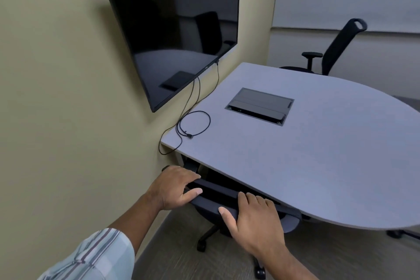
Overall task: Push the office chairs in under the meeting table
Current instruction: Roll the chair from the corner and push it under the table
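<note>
A black office chair [218, 195] stands at the near edge of the grey meeting table [318, 154], its backrest top just under the table's rim and its seat mostly hidden below. My left hand [175, 186] grips the left end of the backrest top. My right hand [252, 218] grips the same backrest further right, thumb on the near side. The chair's wheeled base [204, 241] shows on the floor. A second black office chair [334, 50] stands at the far side of the table, pulled back from it, near the wall.
A large dark screen [177, 22] hangs on the left wall, cables dropping from it to a loose coil [193, 125] on the table corner. A closed cable box [259, 107] is set into the tabletop. The wall lies close on the left.
</note>
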The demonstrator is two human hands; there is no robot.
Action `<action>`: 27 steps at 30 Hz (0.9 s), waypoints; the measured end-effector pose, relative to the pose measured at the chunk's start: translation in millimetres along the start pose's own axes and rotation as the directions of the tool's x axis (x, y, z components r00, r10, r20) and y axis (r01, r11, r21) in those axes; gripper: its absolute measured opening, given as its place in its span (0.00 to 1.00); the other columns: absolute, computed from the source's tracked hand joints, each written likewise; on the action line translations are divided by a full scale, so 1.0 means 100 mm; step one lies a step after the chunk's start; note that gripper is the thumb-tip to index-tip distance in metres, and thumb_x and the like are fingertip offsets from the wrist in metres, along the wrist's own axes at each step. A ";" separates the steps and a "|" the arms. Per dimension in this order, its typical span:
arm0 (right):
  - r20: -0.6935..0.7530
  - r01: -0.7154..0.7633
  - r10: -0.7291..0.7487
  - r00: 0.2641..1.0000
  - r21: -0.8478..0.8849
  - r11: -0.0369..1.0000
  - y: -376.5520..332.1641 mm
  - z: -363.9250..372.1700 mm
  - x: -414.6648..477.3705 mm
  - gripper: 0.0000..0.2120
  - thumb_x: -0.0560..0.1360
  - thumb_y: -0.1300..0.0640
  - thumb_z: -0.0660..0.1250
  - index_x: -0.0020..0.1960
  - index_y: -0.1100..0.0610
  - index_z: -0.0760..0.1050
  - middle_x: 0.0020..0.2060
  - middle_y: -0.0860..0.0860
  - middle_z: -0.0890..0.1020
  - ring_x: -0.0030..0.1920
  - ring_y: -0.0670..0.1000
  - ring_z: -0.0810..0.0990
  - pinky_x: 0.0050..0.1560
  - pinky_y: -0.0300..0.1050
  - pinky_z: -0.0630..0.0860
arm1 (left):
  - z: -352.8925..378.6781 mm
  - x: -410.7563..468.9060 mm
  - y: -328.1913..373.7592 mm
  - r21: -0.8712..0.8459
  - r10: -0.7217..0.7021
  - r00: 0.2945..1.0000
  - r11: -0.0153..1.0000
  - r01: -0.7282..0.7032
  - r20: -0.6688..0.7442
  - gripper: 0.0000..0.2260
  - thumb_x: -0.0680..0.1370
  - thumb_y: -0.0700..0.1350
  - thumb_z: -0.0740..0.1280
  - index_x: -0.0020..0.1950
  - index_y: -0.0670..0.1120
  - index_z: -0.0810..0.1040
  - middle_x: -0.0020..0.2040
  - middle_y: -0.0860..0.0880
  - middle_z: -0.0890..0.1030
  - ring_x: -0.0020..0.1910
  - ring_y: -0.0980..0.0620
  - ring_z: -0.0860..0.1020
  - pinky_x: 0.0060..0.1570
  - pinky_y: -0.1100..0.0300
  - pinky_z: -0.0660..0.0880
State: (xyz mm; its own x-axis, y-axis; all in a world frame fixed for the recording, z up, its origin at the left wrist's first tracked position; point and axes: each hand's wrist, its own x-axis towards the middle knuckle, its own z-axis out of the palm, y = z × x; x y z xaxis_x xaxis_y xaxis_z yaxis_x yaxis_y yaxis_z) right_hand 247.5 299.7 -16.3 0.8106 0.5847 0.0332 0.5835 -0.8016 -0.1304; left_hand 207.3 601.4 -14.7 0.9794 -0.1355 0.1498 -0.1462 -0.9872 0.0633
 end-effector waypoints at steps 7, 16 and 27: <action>-0.041 -0.113 0.114 0.993 0.019 0.993 -0.16 0.01 0.30 0.37 0.81 0.24 0.42 0.55 0.50 0.77 0.49 0.48 0.83 0.52 0.54 0.82 0.58 0.55 0.75 | 0.03 0.35 -0.37 -0.033 0.077 0.997 0.996 -0.078 -0.015 0.26 0.85 0.69 0.56 0.63 0.53 0.84 0.54 0.57 0.87 0.52 0.55 0.82 0.54 0.52 0.77; -0.045 -0.197 0.198 0.979 0.032 0.980 -0.28 -0.03 0.68 0.39 0.81 0.22 0.42 0.56 0.53 0.77 0.50 0.50 0.84 0.52 0.55 0.81 0.59 0.57 0.75 | 0.00 0.77 -0.71 -0.028 0.140 0.990 0.990 -0.141 -0.025 0.28 0.84 0.68 0.58 0.66 0.50 0.86 0.53 0.54 0.89 0.51 0.52 0.85 0.54 0.52 0.78; -0.060 -0.234 0.233 0.971 -0.014 0.972 -0.45 0.05 0.81 0.47 0.79 0.20 0.37 0.62 0.55 0.77 0.55 0.53 0.85 0.55 0.58 0.82 0.62 0.60 0.76 | 0.01 0.80 -0.89 -0.028 0.132 0.991 0.991 -0.131 0.017 0.33 0.83 0.69 0.54 0.69 0.48 0.85 0.58 0.50 0.89 0.57 0.48 0.85 0.58 0.50 0.78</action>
State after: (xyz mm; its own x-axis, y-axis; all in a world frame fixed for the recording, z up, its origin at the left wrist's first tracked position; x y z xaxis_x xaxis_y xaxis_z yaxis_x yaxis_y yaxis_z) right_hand 286.6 383.3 -13.1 0.9256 0.3736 0.0611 0.3784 -0.9177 -0.1207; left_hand 298.5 678.1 -9.1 0.9539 -0.2656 0.1399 -0.2772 -0.9582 0.0711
